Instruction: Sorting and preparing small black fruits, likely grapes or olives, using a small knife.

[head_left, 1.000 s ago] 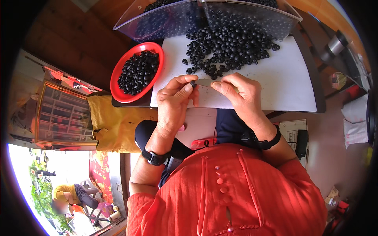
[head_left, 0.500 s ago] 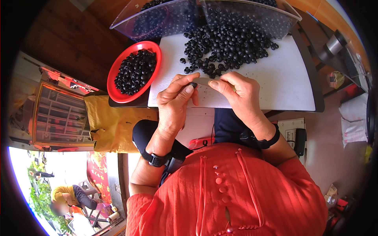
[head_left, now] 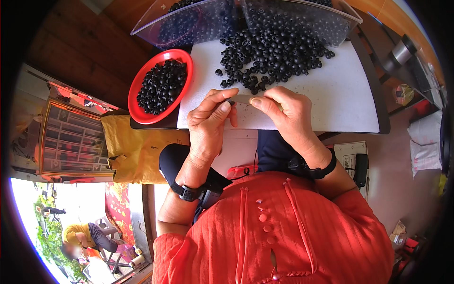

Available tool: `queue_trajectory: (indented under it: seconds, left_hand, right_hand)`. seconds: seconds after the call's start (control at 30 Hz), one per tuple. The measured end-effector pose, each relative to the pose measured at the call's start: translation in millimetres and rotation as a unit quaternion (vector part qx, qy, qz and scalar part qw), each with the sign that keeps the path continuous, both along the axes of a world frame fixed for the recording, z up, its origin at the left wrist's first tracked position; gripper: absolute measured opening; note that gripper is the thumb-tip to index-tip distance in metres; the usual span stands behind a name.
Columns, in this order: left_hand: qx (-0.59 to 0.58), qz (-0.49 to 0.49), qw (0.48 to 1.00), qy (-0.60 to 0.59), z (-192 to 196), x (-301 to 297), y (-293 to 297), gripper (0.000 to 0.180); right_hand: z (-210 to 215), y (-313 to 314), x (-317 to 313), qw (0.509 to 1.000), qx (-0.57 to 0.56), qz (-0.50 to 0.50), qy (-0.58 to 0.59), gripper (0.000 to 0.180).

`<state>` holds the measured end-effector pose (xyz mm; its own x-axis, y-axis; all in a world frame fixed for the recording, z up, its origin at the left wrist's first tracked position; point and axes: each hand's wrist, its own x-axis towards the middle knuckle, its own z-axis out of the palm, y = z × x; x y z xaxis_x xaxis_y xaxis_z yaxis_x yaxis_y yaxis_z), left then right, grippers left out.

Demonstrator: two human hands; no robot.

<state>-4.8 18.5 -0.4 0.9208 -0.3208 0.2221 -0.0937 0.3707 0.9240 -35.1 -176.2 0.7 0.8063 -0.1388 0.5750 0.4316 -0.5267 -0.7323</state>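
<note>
thin strip [head_left: 242, 99], pinched between both hands

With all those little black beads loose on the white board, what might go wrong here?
Some risks, as guesses:
1. The loose black beads lie heaped on the flat white board; a nudge could roll some off its edge.
2. The left hand and right hand pinch a thin grey strip close to the heap, so a slip could scatter beads.
3. The red bowl sits at the board's edge and looks easy to knock.
</note>
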Motion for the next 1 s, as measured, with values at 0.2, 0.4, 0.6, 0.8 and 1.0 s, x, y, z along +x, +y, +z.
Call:
queue_trajectory:
  seconds: [0.2,0.4,0.6,0.8,1.0]
  left_hand:
    - [-0.018,-0.009,1.0,0.013,-0.5,0.9,2.2,0.028]
    - [-0.017,-0.027,0.999,0.028,1.6,3.1,5.8,0.026]
    - [-0.025,-0.028,0.999,0.036,2.4,2.6,6.5,0.025]
    - [-0.028,-0.022,0.999,0.039,3.0,1.8,5.5,0.024]
    - [-0.026,-0.018,0.999,0.035,1.4,1.8,5.9,0.024]
  right_hand:
    - [-1.2,1.4,-0.2,1.0,-0.001,-0.012,0.005,0.024]
    - [-1.5,0.0,0.1,1.0,-0.025,-0.009,-0.01,0.024]
    - [-1.7,-1.0,1.1,0.999,-0.042,-0.007,-0.015,0.025]
    - [-3.6,-0.6,2.0,0.998,-0.057,-0.01,-0.028,0.028]
    - [-5.0,-1.2,4.9,0.994,-0.096,-0.015,-0.053,0.036]
